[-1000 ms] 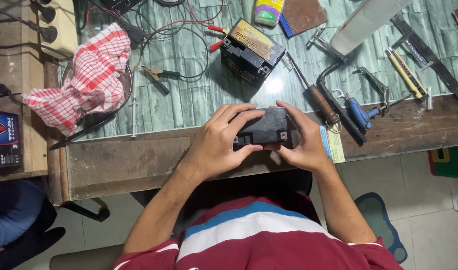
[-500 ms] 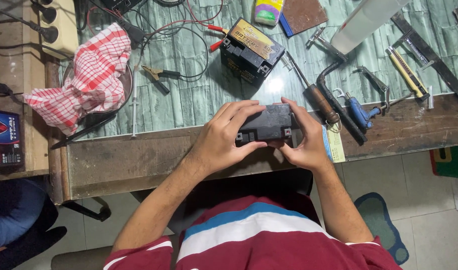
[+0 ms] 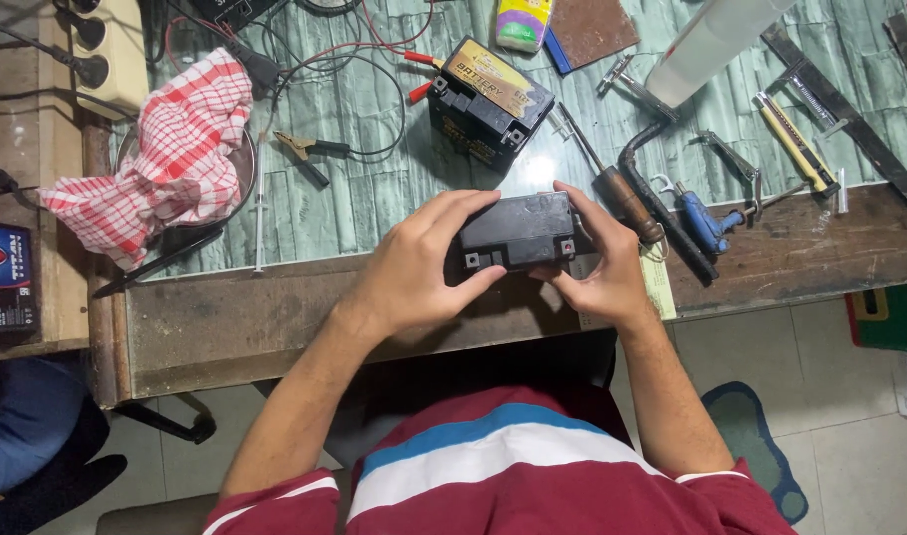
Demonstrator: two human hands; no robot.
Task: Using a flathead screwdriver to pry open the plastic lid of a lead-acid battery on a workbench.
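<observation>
Over the worn wooden bench edge (image 3: 275, 327), left hand (image 3: 414, 272) and right hand (image 3: 597, 272) grip a boxy matte-black battery (image 3: 518, 231)

A small dark grey box-shaped battery (image 3: 518, 231), dusty and matt, is held lying on its side just above the near edge of the table (image 3: 275, 317), its terminal face with two small square metal contacts turned toward the person.
</observation>
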